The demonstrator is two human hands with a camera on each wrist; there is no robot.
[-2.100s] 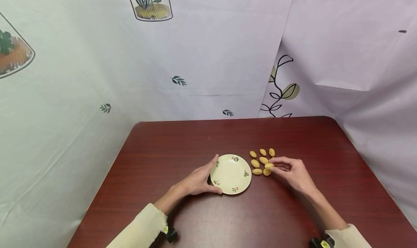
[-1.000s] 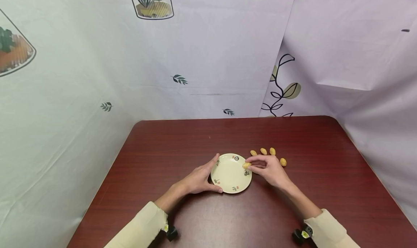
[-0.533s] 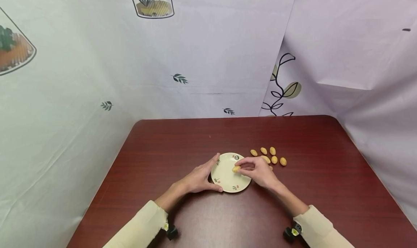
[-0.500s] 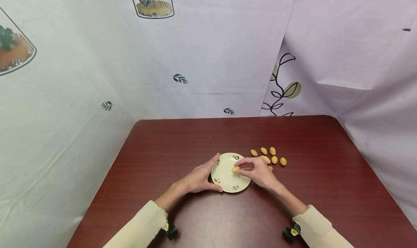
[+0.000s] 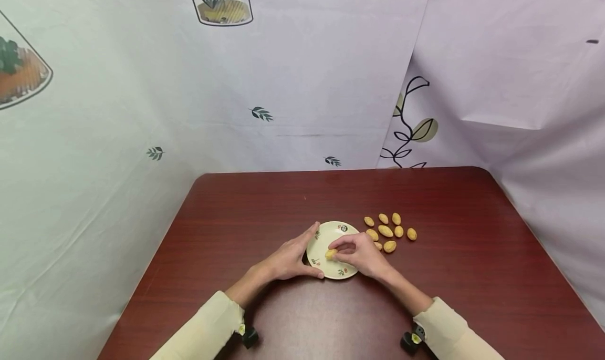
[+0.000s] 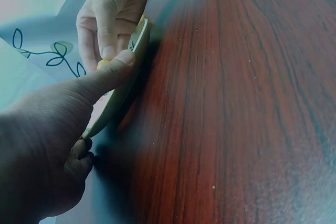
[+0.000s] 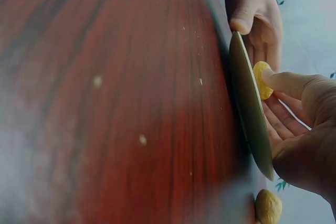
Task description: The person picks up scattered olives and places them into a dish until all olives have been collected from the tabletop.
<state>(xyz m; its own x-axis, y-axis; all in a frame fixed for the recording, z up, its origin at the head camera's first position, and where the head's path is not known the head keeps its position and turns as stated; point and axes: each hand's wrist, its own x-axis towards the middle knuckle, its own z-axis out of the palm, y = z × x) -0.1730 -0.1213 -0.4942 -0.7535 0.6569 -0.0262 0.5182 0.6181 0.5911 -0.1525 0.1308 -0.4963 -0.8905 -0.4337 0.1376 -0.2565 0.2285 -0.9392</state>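
A pale cream plate with small printed motifs stands on the table. My left hand holds its left side, thumb at the near rim and fingers toward the far side. Over the plate, my right hand pinches a small yellow oval piece between thumb and fingers. In the right wrist view that yellow piece has a bumpy surface and sits just above the plate. Whether it touches the plate cannot be told. Several similar yellow pieces lie right of the plate.
The dark red wooden table has a rounded back edge against a white printed cloth. Another cloth hangs on the right. One loose yellow piece lies close to the plate's right side.
My right hand has picked a yellow piece from the group and carried it left over the plate, lately a little further left and nearer. My left hand stays at the plate's rim.
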